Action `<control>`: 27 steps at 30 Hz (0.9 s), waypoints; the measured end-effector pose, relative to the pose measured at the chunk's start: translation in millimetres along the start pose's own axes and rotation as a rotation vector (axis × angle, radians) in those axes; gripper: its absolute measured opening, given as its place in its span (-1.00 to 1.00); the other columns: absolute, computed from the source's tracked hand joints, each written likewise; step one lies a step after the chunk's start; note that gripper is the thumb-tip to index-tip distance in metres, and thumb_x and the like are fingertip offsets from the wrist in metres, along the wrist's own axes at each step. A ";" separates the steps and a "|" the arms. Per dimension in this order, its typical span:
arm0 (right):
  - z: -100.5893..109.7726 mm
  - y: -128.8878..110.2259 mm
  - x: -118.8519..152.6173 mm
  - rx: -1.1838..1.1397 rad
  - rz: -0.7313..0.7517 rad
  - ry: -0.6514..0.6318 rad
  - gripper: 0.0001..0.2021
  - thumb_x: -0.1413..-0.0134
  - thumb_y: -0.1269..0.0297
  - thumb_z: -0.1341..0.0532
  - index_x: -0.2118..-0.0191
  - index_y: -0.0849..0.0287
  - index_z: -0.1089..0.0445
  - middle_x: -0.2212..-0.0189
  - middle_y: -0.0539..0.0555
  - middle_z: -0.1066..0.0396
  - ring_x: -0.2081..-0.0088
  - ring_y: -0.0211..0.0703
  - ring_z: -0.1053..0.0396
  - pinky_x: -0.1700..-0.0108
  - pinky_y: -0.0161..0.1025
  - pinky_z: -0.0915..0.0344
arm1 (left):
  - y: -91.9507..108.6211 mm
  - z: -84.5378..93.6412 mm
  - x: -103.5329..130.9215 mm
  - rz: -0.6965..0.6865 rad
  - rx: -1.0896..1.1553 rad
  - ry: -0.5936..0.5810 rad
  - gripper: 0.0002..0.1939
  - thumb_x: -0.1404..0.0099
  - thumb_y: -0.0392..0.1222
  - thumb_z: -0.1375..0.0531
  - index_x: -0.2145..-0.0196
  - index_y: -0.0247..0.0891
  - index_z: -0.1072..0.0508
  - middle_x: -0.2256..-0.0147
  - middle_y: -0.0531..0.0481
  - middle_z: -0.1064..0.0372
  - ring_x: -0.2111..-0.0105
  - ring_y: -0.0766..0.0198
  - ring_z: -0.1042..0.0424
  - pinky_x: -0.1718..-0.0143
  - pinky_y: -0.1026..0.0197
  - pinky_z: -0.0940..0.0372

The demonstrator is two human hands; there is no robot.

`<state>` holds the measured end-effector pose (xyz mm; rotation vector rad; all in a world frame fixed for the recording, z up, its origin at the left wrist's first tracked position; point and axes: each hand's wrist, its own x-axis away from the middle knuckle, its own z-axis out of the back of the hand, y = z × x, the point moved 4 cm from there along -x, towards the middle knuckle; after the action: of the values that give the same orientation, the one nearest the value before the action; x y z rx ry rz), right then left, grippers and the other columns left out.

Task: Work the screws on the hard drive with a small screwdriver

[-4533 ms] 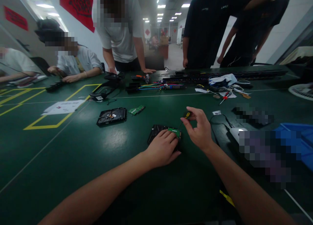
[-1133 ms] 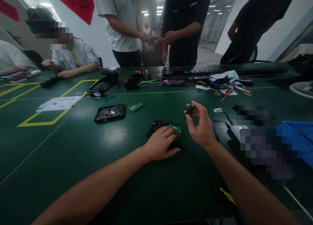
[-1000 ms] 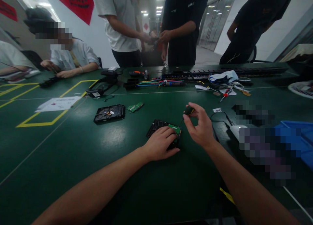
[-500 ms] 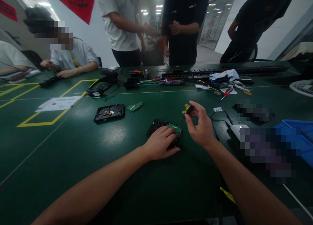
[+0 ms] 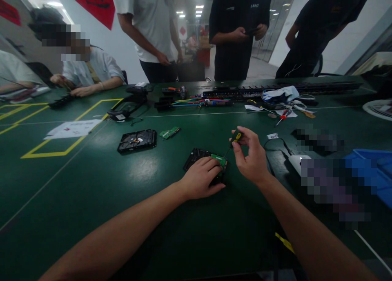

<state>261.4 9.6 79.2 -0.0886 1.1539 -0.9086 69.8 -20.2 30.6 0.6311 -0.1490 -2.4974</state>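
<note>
In the head view a black hard drive (image 5: 192,158) lies on the green table, with a green circuit board (image 5: 219,160) on its right part. My left hand (image 5: 200,178) grips the drive from above, fingers over the board and thumb along the near side; it hides much of both. Closed around a yellow-and-black screwdriver (image 5: 236,137), my right hand (image 5: 251,158) tilts it so that the thin shaft reaches down to the board's right end. Whether the tip sits in a screw is too small to tell.
Left of my hands lie another hard drive (image 5: 137,141) and loose green circuit boards (image 5: 170,133). Cables, a red screwdriver (image 5: 284,116) and a power drill (image 5: 183,92) lie farther back. A blue bin (image 5: 367,167) stands right. Several people are around the table.
The screwdriver handle has turned slightly in my right fingers; my left hand stays put. Across the table, two standing people have drawn their hands apart, and one now holds a dark object.
</note>
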 end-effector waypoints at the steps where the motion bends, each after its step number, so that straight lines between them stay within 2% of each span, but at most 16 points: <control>1: -0.7 1.0 0.6 -0.028 -0.013 -0.007 -0.45 -0.37 0.36 -0.19 -0.38 -0.07 -0.14 -0.19 0.17 -0.44 0.01 0.01 -0.56 -0.06 0.10 -0.58 | 0.1 0.2 -0.1 0.002 0.000 0.000 -0.54 -0.42 0.12 -0.26 -0.11 -0.24 -0.44 -0.08 -0.22 -0.43 -0.15 -0.08 -0.42 -0.22 -0.18 -0.36; 4: -0.1 1.8 0.8 -0.041 -0.020 0.001 -0.45 -0.35 0.34 -0.23 -0.37 -0.07 -0.16 -0.17 0.16 -0.44 0.04 -0.02 -0.57 -0.04 0.07 -0.60 | 0.1 0.1 -0.2 -0.005 0.007 -0.001 -0.53 -0.42 0.12 -0.26 -0.13 -0.23 -0.43 -0.09 -0.22 -0.43 -0.15 -0.08 -0.41 -0.21 -0.17 -0.37; 9: 4.5 -0.2 -1.7 0.069 0.052 0.069 -0.50 -0.28 0.28 -0.34 -0.27 -0.09 -0.28 -0.06 0.13 -0.41 0.09 -0.01 -0.51 0.15 0.00 -0.62 | -0.8 -0.8 0.5 -0.012 -0.002 0.003 -0.50 -0.43 0.13 -0.25 -0.14 -0.26 -0.41 -0.10 -0.23 -0.43 -0.16 -0.09 -0.41 -0.24 -0.18 -0.36; 14: 1.7 3.9 0.4 0.043 0.017 0.057 -0.44 -0.31 0.34 -0.27 -0.36 -0.07 -0.18 -0.15 0.18 -0.41 0.04 0.04 -0.53 0.05 0.09 -0.61 | -0.2 -0.2 0.5 -0.013 -0.010 0.005 -0.53 -0.44 0.14 -0.23 -0.11 -0.26 -0.43 -0.10 -0.22 -0.42 -0.16 -0.09 -0.41 -0.25 -0.16 -0.35; 17: -0.5 3.7 1.7 -0.002 -0.006 0.029 -0.42 -0.34 0.36 -0.22 -0.40 -0.05 -0.12 -0.19 0.20 -0.42 0.04 0.01 -0.56 0.01 0.07 -0.60 | 0.2 0.2 0.3 -0.013 -0.012 0.001 -0.52 -0.44 0.13 -0.24 -0.11 -0.28 -0.43 -0.09 -0.23 -0.43 -0.16 -0.09 -0.41 -0.25 -0.15 -0.35; 27: 5.4 -1.7 -3.6 0.085 0.057 0.060 -0.52 -0.31 0.29 -0.32 -0.28 -0.06 -0.29 -0.02 0.11 -0.45 0.16 -0.08 -0.51 0.09 -0.03 -0.59 | 0.5 -0.1 -0.1 -0.026 -0.014 0.028 -0.52 -0.44 0.13 -0.24 -0.12 -0.28 -0.43 -0.08 -0.23 -0.43 -0.15 -0.08 -0.42 -0.23 -0.15 -0.37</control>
<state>264.4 8.8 85.1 0.0414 1.1662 -0.9135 70.2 -20.5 30.7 0.6665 -0.1137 -2.5109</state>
